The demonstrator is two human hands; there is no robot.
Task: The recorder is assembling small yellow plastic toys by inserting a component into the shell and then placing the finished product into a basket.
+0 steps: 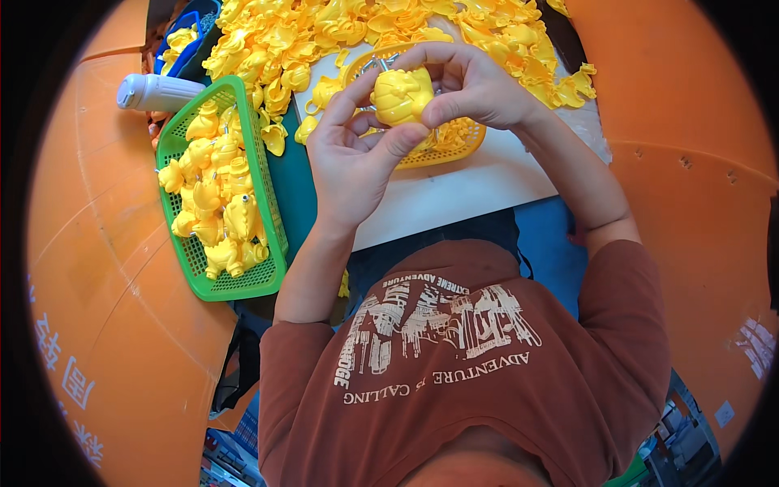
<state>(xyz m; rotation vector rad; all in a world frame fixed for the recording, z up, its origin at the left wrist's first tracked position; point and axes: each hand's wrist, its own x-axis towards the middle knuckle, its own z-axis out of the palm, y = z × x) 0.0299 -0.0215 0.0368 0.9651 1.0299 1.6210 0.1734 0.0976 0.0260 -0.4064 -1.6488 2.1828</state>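
Note:
Above a yellow plastic basket [479,138], a yellow plastic toy part [404,97], rounded and glossy with moulded lines, is held up between both hands. My left hand [355,158] grips it from the left side, thumb underneath. My right hand [479,88] closes on its right side with thumb and fingertips. Metal shows at the part's upper left, partly behind the fingers, too small to name. Inside the basket lie yellow scraps; the hands cover much of it.
A green basket [280,235] of yellow toy figures stands at the left, near a pale lidded bottle [162,92]. Yellow plastic pieces [341,28] are heaped across the far table. A white board [462,191] lies under the yellow basket. Orange panels [690,219] flank both sides.

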